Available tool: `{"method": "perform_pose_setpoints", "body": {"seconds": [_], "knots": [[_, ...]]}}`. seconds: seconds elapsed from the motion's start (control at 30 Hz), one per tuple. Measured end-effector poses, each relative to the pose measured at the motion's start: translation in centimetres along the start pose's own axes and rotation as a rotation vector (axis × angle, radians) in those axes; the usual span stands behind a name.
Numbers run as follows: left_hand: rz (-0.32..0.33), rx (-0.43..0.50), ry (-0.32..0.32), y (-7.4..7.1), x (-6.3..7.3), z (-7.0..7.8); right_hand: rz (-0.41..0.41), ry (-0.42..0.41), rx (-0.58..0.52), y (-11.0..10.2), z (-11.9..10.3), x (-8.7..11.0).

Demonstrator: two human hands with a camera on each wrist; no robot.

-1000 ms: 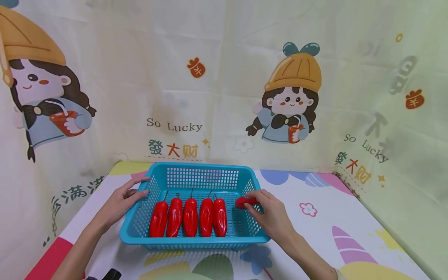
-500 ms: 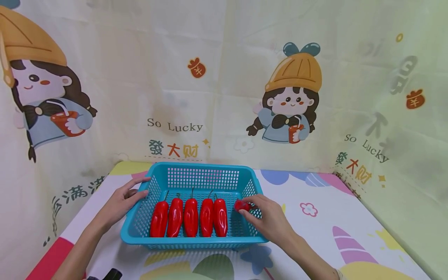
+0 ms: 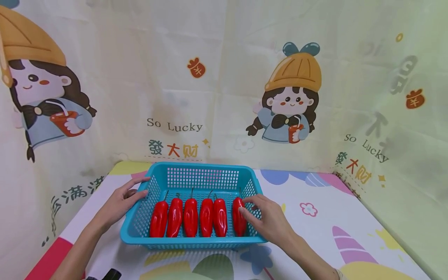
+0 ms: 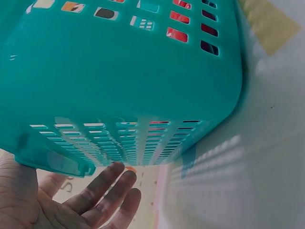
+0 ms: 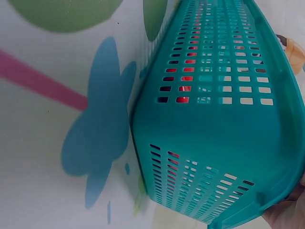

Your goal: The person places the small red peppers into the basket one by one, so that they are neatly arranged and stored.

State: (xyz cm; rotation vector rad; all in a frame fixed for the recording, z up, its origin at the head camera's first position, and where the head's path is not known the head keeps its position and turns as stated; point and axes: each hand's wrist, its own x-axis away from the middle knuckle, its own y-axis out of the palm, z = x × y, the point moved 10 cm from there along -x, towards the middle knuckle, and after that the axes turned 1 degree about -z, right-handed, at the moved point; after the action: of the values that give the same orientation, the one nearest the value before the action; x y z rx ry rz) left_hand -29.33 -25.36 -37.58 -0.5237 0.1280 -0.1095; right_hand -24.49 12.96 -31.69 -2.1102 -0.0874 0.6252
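Several glossy red chili peppers lie side by side in a blue-green plastic basket, stems toward its far side. At the right end, slightly apart from the row, is another red chili pepper. My right hand reaches over the basket's right rim, with thumb and index fingertips touching that pepper's right edge. My left hand rests on the left rim, thumb and index fingertips on its edge. In the left wrist view, the other fingers extend loosely outside the basket wall. The right wrist view shows only a sliver of my right hand.
The basket stands on a tabletop with a colourful printed cover. A cloth backdrop with cartoon figures rises behind and at both sides. A black object shows at the bottom edge, left of the middle.
The right-end pepper has gone from pointing at the camera in my right hand's pinch to lying lengthwise on the basket floor. My right hand shifted slightly left. My left hand stayed put.
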Motion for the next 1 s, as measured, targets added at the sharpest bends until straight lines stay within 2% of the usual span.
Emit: {"method": "perform_pose_setpoints", "body": {"seconds": [0.37, 0.7, 0.83, 1.0], "knots": [[0.002, -0.01, -0.005, -0.3, 0.1, 0.0, 0.076, -0.044, -0.047, -0.9, -0.7, 0.4], [0.023, -0.024, 0.008, -0.4, 0.1, -0.1, 0.145, -0.089, -0.038, -2.0, -1.3, 1.5], [0.06, -0.031, 0.027, -0.9, 0.3, 0.2, 0.171, -0.109, -0.04, -2.5, -1.6, 2.0], [0.144, -0.073, 0.052, -2.1, 0.8, 0.9, 0.187, -0.125, -0.044, -3.1, -1.9, 2.8]]}}
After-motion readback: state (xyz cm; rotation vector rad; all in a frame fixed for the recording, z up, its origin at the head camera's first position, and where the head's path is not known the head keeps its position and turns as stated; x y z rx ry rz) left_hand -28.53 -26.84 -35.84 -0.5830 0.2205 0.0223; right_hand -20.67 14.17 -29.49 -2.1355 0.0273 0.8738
